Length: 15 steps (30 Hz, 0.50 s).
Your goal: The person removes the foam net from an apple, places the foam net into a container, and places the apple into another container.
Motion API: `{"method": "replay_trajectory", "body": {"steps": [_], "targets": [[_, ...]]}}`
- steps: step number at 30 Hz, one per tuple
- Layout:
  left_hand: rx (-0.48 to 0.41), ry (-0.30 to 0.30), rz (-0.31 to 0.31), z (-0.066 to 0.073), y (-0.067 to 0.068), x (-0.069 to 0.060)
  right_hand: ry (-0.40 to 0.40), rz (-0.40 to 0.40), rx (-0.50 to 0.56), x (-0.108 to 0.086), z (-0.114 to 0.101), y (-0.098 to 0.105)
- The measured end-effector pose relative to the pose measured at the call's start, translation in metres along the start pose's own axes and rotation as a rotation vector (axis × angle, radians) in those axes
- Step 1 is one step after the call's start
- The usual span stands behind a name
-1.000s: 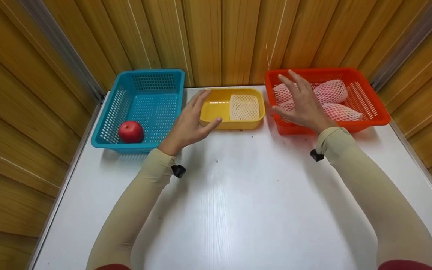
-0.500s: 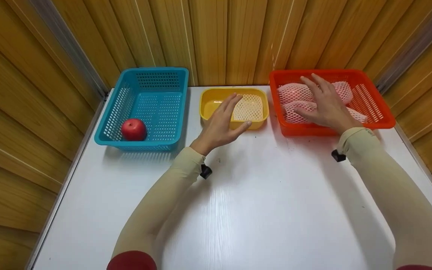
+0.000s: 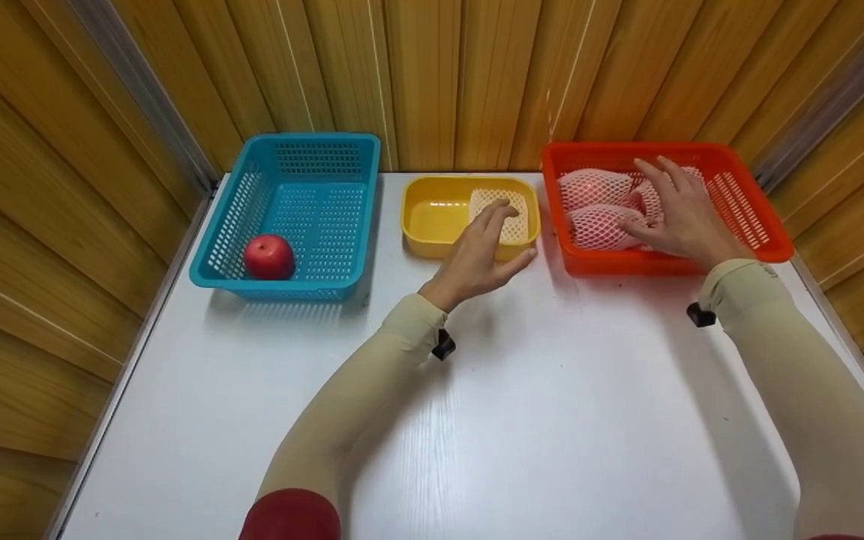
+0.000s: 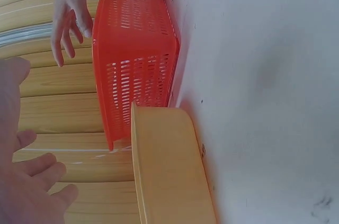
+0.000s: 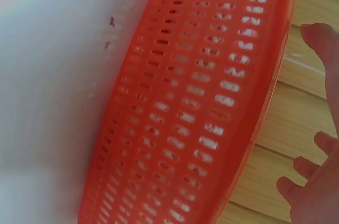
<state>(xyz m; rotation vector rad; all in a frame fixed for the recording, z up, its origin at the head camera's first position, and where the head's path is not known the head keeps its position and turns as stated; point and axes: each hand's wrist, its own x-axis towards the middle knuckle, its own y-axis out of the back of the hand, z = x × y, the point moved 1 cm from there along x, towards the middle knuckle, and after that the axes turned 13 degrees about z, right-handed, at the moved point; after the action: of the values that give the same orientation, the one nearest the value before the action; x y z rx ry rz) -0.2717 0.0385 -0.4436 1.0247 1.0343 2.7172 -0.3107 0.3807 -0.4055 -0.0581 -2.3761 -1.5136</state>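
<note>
Table: white, flat, slight sheen, faint grain streaks front-centre. Few small dark specks and scuffs on surface. Three open-top containers directly on it, all upright, rowed along far edge. Left: blue basket, perforated, long side running front to back. Middle: yellow tub, solid walls, smallest of three, clear gap to blue. Right: red basket, perforated, wide side facing front, just beside yellow; rim contact unclear.

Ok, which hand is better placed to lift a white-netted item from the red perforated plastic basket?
Right, probably: the right hand hovers over that red perforated plastic basket and its white-netted items, while the left hand is at the yellow plastic tub.
</note>
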Motion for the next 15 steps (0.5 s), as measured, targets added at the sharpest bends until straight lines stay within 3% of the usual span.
{"method": "replay_trajectory", "body": {"steps": [7, 15], "targets": [[0.004, -0.003, -0.043, 0.005, -0.016, 0.007, -0.011, -0.021, -0.006, -0.004, 0.023, 0.005], [-0.010, -0.061, -0.019, 0.010, -0.035, 0.014, 0.006, -0.046, -0.022, -0.006, 0.043, 0.011]]}}
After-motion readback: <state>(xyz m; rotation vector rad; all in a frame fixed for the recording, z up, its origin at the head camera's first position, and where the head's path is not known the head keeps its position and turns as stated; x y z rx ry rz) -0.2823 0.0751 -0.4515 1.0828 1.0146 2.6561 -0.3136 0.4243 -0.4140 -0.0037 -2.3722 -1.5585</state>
